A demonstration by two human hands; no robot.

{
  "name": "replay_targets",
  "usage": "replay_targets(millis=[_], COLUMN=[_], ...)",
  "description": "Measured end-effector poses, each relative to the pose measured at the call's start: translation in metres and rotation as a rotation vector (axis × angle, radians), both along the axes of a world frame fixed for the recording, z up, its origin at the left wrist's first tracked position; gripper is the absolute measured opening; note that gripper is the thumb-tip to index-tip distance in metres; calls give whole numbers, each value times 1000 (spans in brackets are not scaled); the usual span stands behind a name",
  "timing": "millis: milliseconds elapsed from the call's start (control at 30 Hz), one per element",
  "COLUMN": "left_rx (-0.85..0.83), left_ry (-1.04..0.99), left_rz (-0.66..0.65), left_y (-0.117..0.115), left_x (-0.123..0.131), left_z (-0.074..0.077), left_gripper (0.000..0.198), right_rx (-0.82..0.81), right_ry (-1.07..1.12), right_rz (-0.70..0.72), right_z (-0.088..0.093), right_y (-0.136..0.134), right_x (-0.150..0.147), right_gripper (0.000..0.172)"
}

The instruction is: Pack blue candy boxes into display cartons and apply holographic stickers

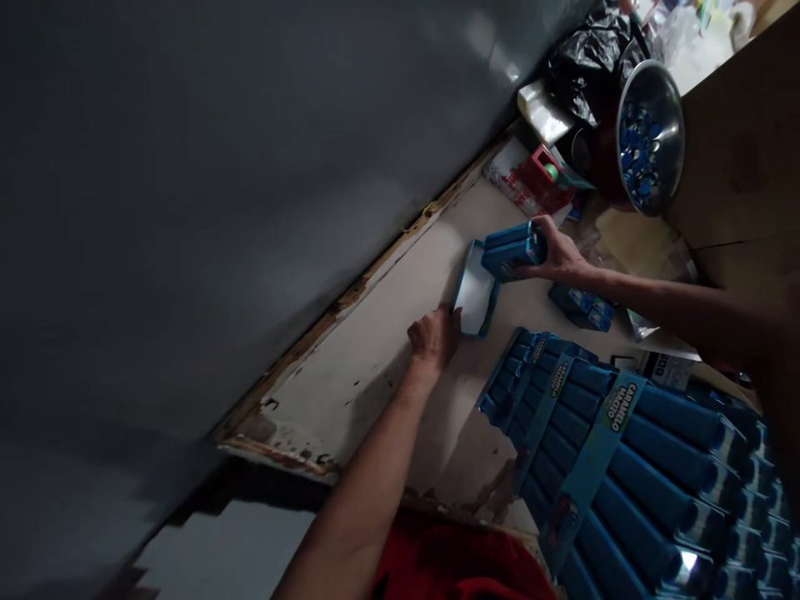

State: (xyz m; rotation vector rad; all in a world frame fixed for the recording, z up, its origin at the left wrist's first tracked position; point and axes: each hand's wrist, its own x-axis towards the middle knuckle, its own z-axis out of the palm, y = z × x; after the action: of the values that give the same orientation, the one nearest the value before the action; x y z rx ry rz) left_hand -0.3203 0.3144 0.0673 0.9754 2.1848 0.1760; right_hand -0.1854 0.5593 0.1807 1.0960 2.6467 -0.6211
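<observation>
My left hand [433, 337] grips the near edge of a small blue tray with a white inside [476, 290], which rests on the worn white tabletop [375, 350]. My right hand [558, 257] holds a bundle of blue tubes [511, 250] just above the tray's far end. The fingers of both hands are closed round what they hold.
A big stack of blue tube packs with printed bands [612, 458] fills the near right. A steel bowl of blue caps [650, 137], a red tape dispenser [550, 175], a black bag [591, 62] and loose blue tubes [584, 304] lie at the far end. A grey wall [218, 167] runs along the left.
</observation>
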Motion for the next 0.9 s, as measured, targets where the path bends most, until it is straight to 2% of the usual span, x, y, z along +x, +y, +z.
replay_targets(millis=[100, 200, 400, 533, 667, 767, 900], left_rx=[-33, 3, 73, 29, 17, 27, 16], left_ry=[-17, -30, -24, -42, -67, -86, -60], left_rz=[2, -4, 8, -11, -5, -7, -3], left_y=[1, -2, -1, 7, 13, 13, 9], left_x=[-4, -4, 1, 9, 20, 28, 34], left_z=[-3, -9, -23, -22, -21, -25, -27], left_gripper=[40, 38, 38, 40, 39, 38, 43], right_rx=[-49, -8, 179, 209, 219, 212, 185], right_ry=[-18, -83, -237, -308, -371, -367, -295], right_rz=[75, 121, 232, 245, 242, 253, 278], right_z=[-20, -34, -28, -23, -22, -29, -51], right_y=[-12, -18, -31, -41, -40, -35, -33], right_x=[-23, -36, -54, -54, -46, -45, -53], right_gripper=[92, 83, 81, 80, 81, 82, 85])
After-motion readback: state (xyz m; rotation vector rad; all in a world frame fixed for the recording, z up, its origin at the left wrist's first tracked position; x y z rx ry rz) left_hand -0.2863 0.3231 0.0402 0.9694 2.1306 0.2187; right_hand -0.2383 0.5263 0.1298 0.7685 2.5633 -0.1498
